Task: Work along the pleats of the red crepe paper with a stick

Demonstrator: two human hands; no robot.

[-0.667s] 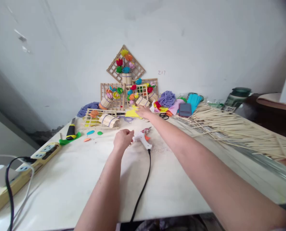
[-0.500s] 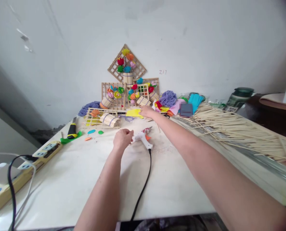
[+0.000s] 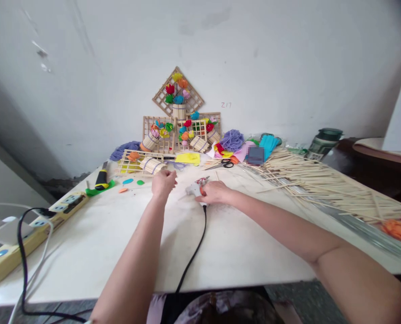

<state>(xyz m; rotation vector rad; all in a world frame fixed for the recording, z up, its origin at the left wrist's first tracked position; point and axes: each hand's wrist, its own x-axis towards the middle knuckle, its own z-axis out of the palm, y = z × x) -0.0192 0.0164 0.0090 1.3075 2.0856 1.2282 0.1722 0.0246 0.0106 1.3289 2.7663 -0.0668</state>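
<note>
My right hand [image 3: 216, 192] is closed round the handle of a white glue gun [image 3: 194, 188], whose nozzle points up and to the right. To the left of it, my left hand [image 3: 164, 183] is closed with its fingertips pinched; what it holds, if anything, is too small to make out. Just behind that hand lies a stick bundle [image 3: 152, 165] on a small wooden lattice [image 3: 125, 167] with an orange flower. Beyond the glue gun are a yellow sheet [image 3: 187, 158] and black-handled scissors [image 3: 225, 164].
Flower-decorated lattices [image 3: 178, 92] lean against the wall. Many thin sticks [image 3: 308, 184] cover the right side. Purple yarn [image 3: 232, 140] lies at the back. A utility knife [image 3: 102, 178] and power strip [image 3: 35, 231] are at the left. A black cord [image 3: 196, 252] runs to the front edge.
My right hand has come back from the yellow sheet and taken hold of the glue gun. My left hand has moved slightly left and away from the gun. The scissors now show fully.
</note>
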